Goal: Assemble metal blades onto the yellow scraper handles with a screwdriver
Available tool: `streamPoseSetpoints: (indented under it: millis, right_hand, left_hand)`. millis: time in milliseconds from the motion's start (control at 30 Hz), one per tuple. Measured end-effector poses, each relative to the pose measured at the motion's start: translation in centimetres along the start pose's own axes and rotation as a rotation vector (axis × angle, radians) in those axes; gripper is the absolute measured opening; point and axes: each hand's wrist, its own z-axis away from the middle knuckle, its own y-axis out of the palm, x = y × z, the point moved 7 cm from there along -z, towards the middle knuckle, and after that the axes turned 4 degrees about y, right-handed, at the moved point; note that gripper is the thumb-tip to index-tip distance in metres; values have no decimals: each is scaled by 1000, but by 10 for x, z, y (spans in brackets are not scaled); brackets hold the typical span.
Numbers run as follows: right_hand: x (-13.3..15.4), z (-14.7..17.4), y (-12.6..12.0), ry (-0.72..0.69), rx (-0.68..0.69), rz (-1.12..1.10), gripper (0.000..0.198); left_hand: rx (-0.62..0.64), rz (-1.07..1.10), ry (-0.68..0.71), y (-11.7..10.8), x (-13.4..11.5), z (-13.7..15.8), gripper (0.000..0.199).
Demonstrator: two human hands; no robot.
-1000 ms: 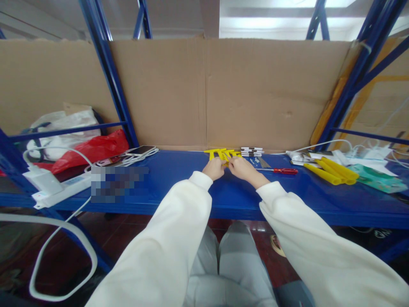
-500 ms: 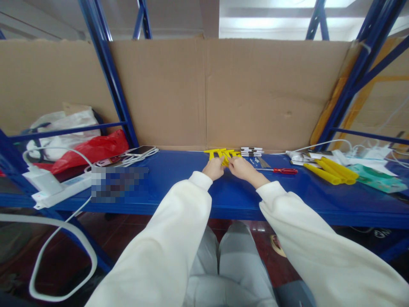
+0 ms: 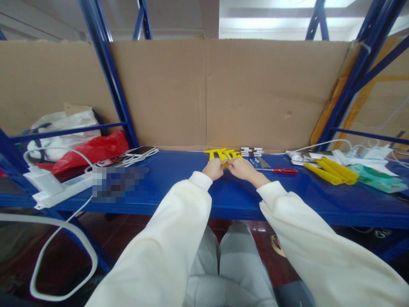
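Note:
My left hand (image 3: 213,169) and my right hand (image 3: 240,167) meet over the blue shelf, fingertips nearly touching. Both have closed fingers, pinching what appears to be a yellow plastic piece (image 3: 226,165) mostly hidden between them. Just beyond the fingers lie several yellow T-shaped plastic pieces (image 3: 220,152). Right of these is a small stack of white-and-black packets (image 3: 252,152). A blue card with white lettering (image 3: 253,160) and a grey metal piece (image 3: 263,162) lie behind my right hand. Beside its wrist rests a screwdriver with a red handle (image 3: 285,171).
Yellow tubes (image 3: 332,171) and a green plastic bag (image 3: 380,178) lie at the right of the blue shelf (image 3: 179,170). A white power strip (image 3: 64,189), cables and a phone (image 3: 143,150) are at left. Cardboard (image 3: 204,94) backs the shelf between blue posts.
My fingertips have shifted slightly around the yellow piece, and less of it shows between them. The arms and the things on the shelf stay where they were.

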Motion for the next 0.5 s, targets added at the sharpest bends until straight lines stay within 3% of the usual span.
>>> streamPoseSetpoints:
  millis: [100,233,367,500]
  right_hand:
    - [-12,-7,-3,32,-68,-155,46]
    - [-43,-18,-6,180,-237,-537,43]
    - [-57,-22,15,264,-75,-878,26]
    - [-58,-18,26,296,39,-1056,20]
  left_hand:
    - [-12,-11,-3,-1,0,-1,41]
    - [-41,-20,24,-5,-3,-2,40]
    - [-52,-17,81,-5,-8,-3,42]
    - [-28,-21,130,-4,-11,-1,44]
